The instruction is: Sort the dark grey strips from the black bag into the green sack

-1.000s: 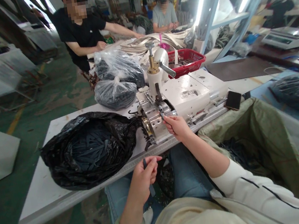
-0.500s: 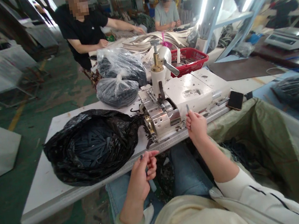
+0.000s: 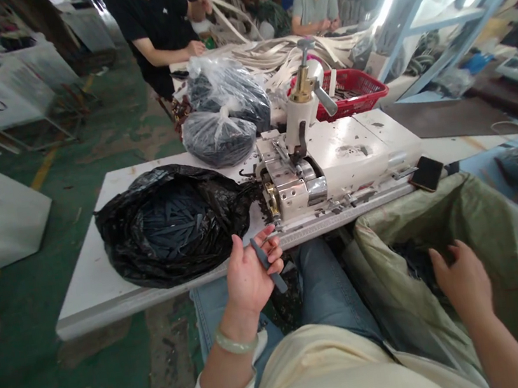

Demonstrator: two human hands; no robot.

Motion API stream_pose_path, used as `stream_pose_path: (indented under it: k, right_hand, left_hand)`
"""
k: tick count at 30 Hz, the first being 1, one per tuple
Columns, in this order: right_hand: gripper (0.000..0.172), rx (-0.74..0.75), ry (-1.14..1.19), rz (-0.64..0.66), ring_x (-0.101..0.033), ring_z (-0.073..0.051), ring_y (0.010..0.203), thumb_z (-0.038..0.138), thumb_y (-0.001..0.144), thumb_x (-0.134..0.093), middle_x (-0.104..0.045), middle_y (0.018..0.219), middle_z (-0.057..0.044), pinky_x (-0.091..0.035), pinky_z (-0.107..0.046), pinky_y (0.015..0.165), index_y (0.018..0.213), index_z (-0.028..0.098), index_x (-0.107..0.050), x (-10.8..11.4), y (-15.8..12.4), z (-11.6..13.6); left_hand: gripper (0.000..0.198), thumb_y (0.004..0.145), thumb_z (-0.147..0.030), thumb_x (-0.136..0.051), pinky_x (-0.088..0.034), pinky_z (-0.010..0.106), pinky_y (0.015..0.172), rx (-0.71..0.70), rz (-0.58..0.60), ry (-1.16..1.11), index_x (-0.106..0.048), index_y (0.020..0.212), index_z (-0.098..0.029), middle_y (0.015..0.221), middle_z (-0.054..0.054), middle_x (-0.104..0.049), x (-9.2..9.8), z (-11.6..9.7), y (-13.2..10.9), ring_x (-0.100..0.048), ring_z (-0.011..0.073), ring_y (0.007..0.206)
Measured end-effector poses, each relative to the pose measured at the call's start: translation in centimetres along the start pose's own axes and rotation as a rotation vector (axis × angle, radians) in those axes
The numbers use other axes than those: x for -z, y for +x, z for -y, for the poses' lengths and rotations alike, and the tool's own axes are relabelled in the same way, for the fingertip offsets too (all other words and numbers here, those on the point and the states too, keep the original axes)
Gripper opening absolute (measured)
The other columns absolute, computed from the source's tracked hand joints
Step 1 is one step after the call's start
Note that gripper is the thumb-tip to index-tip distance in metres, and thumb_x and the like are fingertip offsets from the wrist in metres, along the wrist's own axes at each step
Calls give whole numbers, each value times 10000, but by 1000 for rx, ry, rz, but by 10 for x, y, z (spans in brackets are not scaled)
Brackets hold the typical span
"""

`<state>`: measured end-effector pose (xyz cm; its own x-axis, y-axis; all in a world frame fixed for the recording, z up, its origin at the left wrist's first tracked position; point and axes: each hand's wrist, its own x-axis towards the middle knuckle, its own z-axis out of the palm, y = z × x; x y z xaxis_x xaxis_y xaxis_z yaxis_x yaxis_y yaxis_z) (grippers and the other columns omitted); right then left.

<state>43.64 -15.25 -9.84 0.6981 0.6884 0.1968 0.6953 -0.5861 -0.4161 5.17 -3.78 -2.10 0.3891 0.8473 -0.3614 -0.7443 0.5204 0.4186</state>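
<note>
Dark strip (image 3: 263,263) sits right there in the left hand (image 3: 251,278), fingers curled and gripping it, just off the table's front edge, above the person's jeans (image 3: 334,286)! Jade bangle (image 3: 234,345) on that wrist. Over to the right hand (image 3: 459,281), fingers loose and spread above the dark pieces (image 3: 415,255) in a green woven sack (image 3: 415,210); whether they're touching, I can't tell. On the white table (image 3: 88,314), a black plastic bag (image 3: 172,232) lies full of strips beside a white machine (image 3: 333,171), with a phone (image 3: 426,173) at the machine's far end. Behind it, 2 clear bags (image 3: 226,96) and a red basket (image 3: 350,91), and 2 co-workers (image 3: 153,22) working beyond!
</note>
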Motion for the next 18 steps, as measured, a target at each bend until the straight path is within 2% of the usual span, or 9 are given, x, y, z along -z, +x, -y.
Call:
stream_pose_path:
  k: [1,2,5,6,8,10,11,15,18]
  right_hand:
    - [519,27,177,112,-623,-359,882,559,795,-492,-656,947,-228,-463,-508,764,1024,112,-622,-2,-9,29]
    - [472,48,389,294,-640,-312,826,543,825,-470,-675,883,-179,-483,-467,752,985,132,-638,-6,-21,61]
    - [428,189,889,956,-647,-225,743,519,841,-516,-680,852,-106,-513,-355,653,1039,155,-622,-24,-68,156]
    - [399,286,944,1051,-636,-204,693,500,805,-591,-677,808,-86,-501,-319,610,1008,159,-634,-30,-84,182]
    - [309,458,957,1113,-594,-163,589,459,746,-685,-644,680,-47,-452,-261,529,831,164,-653,-41,-111,219]
    - [331,491,946,1164,-545,-127,485,480,779,-644,-591,563,-18,-394,-227,448,674,168,-605,-47,-125,238]
    - [371,449,956,1254,-525,-113,440,507,812,-590,-575,530,-8,-372,-215,412,659,168,-586,-48,-127,242]
    - [431,140,1116,1738,-471,-73,335,551,834,-534,-586,508,14,-332,-169,329,785,130,-610,-43,-116,240]
    - [406,-55,1243,1888,-467,-59,325,496,825,-586,-600,500,2,-314,-145,316,807,94,-640,-39,-105,233]
  left_hand:
    - [623,805,-636,-442,-347,203,436,-1,7,1,-632,1048,-95,815,83,-515,-1,1,0,-386,115,594]
    - [623,807,-638,-436,-347,206,441,-4,15,3,-631,1050,-98,820,84,-517,-2,3,0,-388,117,598]
    - [612,820,-633,-419,-364,217,480,-56,24,26,-626,1062,-110,838,82,-521,-3,9,-1,-405,123,623]
    - [607,823,-631,-417,-376,222,502,-89,17,46,-625,1069,-117,845,79,-521,-3,10,-2,-415,125,636]
    - [609,814,-639,-429,-394,230,537,-169,-10,104,-630,1077,-128,841,68,-518,-2,11,-6,-424,127,649]
    - [618,795,-648,-456,-411,237,566,-231,-34,159,-638,1090,-137,842,60,-523,1,8,-11,-434,130,660]
    - [607,791,-638,-478,-422,241,587,-245,-43,182,-643,1093,-139,849,61,-533,3,5,-14,-446,132,674]
    - [346,784,-423,-635,-444,257,691,-242,-88,320,-704,969,-139,891,77,-610,15,-4,-20,-519,152,777]
    - [207,757,-306,-681,-431,240,649,-266,-122,471,-729,859,-133,794,58,-641,22,-4,-17,-526,131,707]
